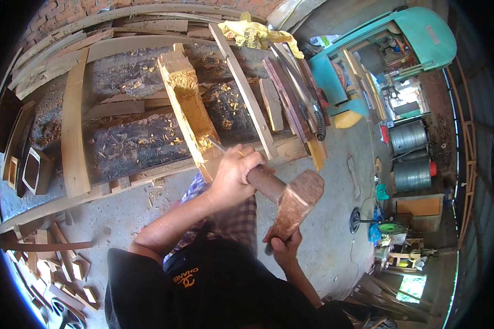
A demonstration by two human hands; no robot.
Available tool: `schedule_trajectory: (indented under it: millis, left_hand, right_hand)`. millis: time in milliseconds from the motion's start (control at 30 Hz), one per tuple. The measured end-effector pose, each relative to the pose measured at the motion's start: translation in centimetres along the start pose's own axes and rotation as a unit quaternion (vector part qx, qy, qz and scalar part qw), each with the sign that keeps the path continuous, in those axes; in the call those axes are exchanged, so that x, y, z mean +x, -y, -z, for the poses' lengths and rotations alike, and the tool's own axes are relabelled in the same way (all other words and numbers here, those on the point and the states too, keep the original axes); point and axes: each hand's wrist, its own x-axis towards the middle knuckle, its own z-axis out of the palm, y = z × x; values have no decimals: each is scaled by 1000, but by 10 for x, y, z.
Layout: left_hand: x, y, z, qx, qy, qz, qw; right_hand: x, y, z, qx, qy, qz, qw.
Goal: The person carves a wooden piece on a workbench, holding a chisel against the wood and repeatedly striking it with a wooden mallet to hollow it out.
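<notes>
My left hand (233,175) is wrapped round a chisel, gripping the near part of its thick wooden handle (268,185). The metal blade (217,145) points up and left into the near end of a long hollow cut in a pale wooden beam (187,104). Rough chips line that hollow. In my right hand (286,247) is a wooden mallet (301,203), held by its short handle. The mallet's block-shaped head is against or very close to the butt of the chisel handle; I cannot tell whether they touch.
Dark slabs strewn with shavings (132,129) bear the beam. A long pale board (244,90) and several tools and strips lie to its right. A turquoise machine (422,38) stands far right. Wood offcuts (55,263) litter the floor at left; metal drums (411,175) stand at right.
</notes>
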Motion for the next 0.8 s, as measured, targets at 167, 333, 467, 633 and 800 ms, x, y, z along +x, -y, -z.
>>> schedule_trajectory:
  millis: [167,333,467,633,800]
  left_hand:
    - [0,0,0,27,11,8,1000]
    - [-1,1,-1,49,5,8,999]
    - [-1,2,-2,41,10,13,999]
    - [0,6,-1,37,6,4,999]
    - [0,7,-3,21,4,-7,1000]
  right_hand:
    - [-7,-2,1,178,-112,-5,978]
    - [-12,-5,4,-69,2,-10,998]
    - [-5,0,3,153,-109,-57,981]
    - [6,6,-1,3,-8,-38,999]
    - [2,10,2,139,-161,-95,973]
